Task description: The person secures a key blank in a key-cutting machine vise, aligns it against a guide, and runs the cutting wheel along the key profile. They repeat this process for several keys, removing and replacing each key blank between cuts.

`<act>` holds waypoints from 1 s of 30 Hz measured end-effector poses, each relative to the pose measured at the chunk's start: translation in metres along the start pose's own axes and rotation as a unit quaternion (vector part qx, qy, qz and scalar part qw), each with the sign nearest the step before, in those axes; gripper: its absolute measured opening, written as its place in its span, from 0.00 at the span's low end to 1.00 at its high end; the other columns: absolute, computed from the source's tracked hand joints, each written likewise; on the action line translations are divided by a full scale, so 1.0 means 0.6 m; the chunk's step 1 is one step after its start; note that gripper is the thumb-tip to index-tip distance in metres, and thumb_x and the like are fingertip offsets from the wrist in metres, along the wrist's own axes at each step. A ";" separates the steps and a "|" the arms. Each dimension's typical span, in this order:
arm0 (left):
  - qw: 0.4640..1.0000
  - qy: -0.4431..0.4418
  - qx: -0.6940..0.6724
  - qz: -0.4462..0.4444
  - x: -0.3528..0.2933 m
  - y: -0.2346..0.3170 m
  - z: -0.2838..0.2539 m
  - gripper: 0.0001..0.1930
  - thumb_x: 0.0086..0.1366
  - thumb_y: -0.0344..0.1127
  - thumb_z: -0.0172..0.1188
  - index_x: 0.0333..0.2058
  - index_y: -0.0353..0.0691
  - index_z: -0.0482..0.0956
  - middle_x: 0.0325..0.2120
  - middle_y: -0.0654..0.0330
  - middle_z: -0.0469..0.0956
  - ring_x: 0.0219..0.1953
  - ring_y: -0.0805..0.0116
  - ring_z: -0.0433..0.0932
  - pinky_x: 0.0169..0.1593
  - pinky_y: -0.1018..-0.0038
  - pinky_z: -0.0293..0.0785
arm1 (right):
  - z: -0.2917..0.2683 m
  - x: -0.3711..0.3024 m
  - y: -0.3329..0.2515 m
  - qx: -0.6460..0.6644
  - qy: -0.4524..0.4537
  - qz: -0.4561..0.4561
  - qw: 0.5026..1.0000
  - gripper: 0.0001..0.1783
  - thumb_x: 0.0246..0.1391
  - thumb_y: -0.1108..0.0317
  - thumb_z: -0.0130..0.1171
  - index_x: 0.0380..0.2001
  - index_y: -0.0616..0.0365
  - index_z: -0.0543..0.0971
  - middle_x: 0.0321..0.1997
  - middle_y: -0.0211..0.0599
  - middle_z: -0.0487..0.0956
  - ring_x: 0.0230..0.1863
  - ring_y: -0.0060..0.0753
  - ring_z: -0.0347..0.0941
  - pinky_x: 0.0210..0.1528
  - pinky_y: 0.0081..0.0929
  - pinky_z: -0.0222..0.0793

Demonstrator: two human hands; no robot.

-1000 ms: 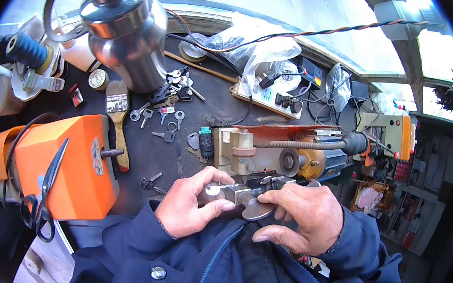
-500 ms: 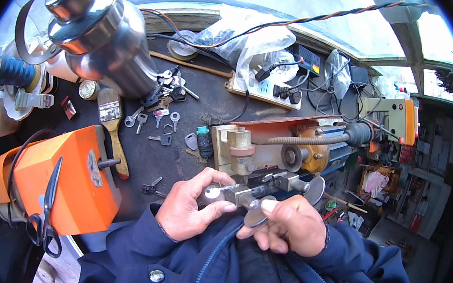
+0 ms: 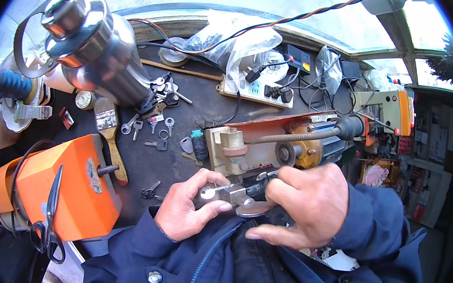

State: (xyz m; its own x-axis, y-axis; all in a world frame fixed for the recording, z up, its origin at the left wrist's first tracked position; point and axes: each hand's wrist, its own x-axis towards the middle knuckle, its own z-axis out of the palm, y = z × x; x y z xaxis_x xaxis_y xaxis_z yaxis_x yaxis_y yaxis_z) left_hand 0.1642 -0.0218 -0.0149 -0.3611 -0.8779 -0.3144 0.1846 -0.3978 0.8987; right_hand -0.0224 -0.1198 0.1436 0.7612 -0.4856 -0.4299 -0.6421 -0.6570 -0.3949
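Observation:
My left hand (image 3: 185, 211) grips the metal clamp (image 3: 231, 194) at the front of a key-cutting machine, thumb on the near side and fingers over the far side. A flat round clamp knob (image 3: 253, 210) sticks out of the block toward me. Just right of the knob is my right hand (image 3: 315, 204), with fingers curled and thumb stretched apart; nothing shows between them. This hand covers most of the machine's second clamp. Behind the clamps stands the machine's grey post (image 3: 232, 146), with a yellow-and-blue motor (image 3: 313, 149) to its right.
Loose keys (image 3: 156, 145), a green-capped bottle (image 3: 198, 144) and a paintbrush (image 3: 108, 126) lie left of the machine. An orange machine (image 3: 76, 185) with black scissors (image 3: 51, 220) stands at the left. Farther back are a steel flask (image 3: 102, 60) and a power strip (image 3: 257, 91).
My right hand has let go of the round knob and moved up and right, its thumb now apart from the fingers. The knob has turned flatter. My left hand stays on the clamp.

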 end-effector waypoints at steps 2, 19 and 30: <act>1.000 0.005 0.004 0.014 0.000 -0.001 0.000 0.17 0.61 0.33 0.66 0.47 0.37 0.75 0.27 0.66 0.77 0.28 0.81 0.72 0.35 0.79 0.70 | -0.003 0.024 0.005 -0.043 -0.055 -0.060 0.996 0.24 0.56 0.45 0.62 0.24 0.57 0.76 0.22 0.38 0.71 0.20 0.38 0.75 0.19 0.34 0.67; 0.999 0.049 0.003 0.016 -0.027 -0.030 0.007 0.22 0.61 0.30 0.64 0.53 0.38 0.69 0.33 0.63 0.77 0.32 0.79 0.73 0.41 0.78 0.71 | 0.070 -0.044 -0.030 0.131 0.143 0.136 0.972 0.17 0.53 0.61 0.69 0.17 0.57 0.76 0.16 0.37 0.73 0.14 0.40 0.71 0.17 0.34 0.63; 0.999 0.030 0.018 0.035 -0.092 -0.061 0.103 0.10 0.67 0.30 0.59 0.45 0.32 0.78 0.29 0.57 0.77 0.30 0.68 0.76 0.39 0.74 0.73 | 0.149 -0.139 0.042 0.443 0.332 0.302 0.776 0.19 0.48 0.62 0.72 0.25 0.57 0.69 0.20 0.19 0.69 0.21 0.08 0.59 0.23 0.13 0.55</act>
State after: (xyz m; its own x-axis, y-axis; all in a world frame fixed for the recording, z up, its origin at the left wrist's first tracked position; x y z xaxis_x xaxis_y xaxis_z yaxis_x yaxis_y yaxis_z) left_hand 0.1208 0.0577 -0.0117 -0.2924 -0.9180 -0.2680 0.1737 -0.3266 0.9291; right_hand -0.1100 -0.0442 0.0970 -0.0130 -0.9343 -0.3562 -0.4858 0.3173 -0.8145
